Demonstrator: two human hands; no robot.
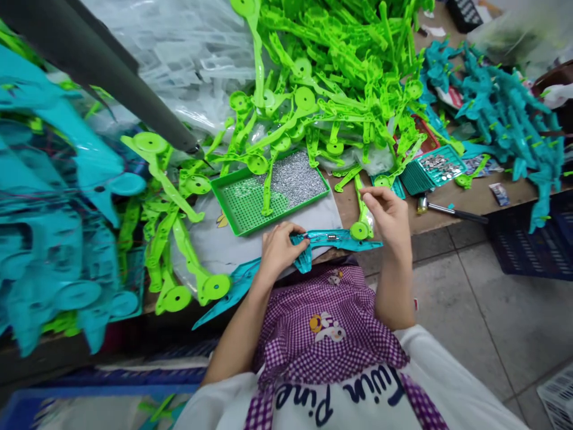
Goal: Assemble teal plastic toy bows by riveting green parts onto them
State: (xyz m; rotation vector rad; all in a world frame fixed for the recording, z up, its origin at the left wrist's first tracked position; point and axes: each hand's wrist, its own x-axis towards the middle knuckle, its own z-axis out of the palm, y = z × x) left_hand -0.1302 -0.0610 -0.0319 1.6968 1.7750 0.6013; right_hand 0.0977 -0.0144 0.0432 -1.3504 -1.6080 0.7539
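Observation:
My left hand (284, 245) is closed around the middle of a teal plastic shell half (338, 239), which lies at the bench edge with its hollow side up. A small metal piece (332, 237) shows inside the shell. My right hand (388, 212) is raised over the shell's right end, thumb and fingertips pinched together; what they hold, if anything, is too small to make out. Just beside those fingers is a lime-green lever-shaped part (362, 227) with a round end. A green tray (242, 230) of small silvery screws (299, 179) sits beyond the left hand.
A dark screwdriver-like tool (165, 119) slants in from upper left. Lime-green parts (331, 77) are heaped at the back; teal shells pile up left (49, 257) and right (505, 113). A teal basket (414, 179) of metal discs and a hammer (447, 209) lie right.

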